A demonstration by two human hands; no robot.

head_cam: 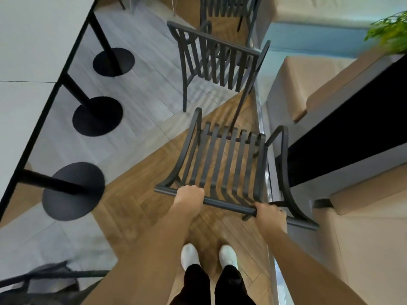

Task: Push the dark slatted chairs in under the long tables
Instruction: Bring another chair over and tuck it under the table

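Directly below the camera, the near dark slatted chair [222, 170] stands on the wood-patterned floor [141, 208], its back toward the person and its seat facing away up the aisle. Its top rail runs left to right, dipping toward the right; the seat slats run away from the person. It sits in the aisle, well apart from the long white counter [28, 51] on the left, with tan benches [361, 234] just beside it on the right. Both hands grip that top rail: the left hand [189, 195] has its fingers curled over the rail near its left end, and the right hand [269, 214] is wrapped round it near its right end. A second slatted chair [217, 62] stands just ahead, facing the same way.
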